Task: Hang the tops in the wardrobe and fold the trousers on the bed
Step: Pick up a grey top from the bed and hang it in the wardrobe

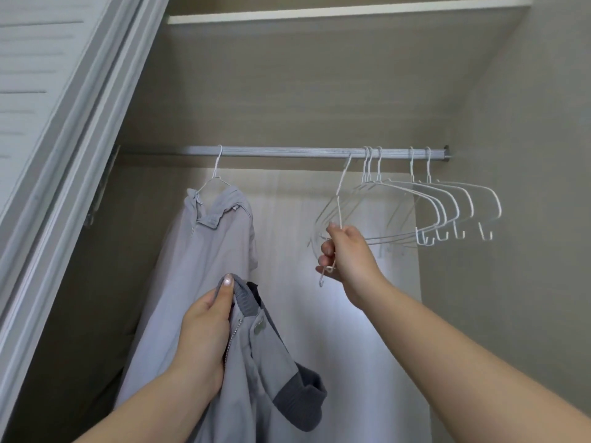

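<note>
Head view: a grey zip jacket [256,353] with dark ribbed collar is being gripped at its neck by the left hand [204,334], fingers curled round the cloth, low in the open wardrobe. A white wire hanger [339,199] is being pinched by the right hand [347,251], its hook just below the rail [287,151]. A grey shirt [208,251] is being carried on a hanger at the rail's left; five empty hangers [447,199] are being held at its right.
</note>
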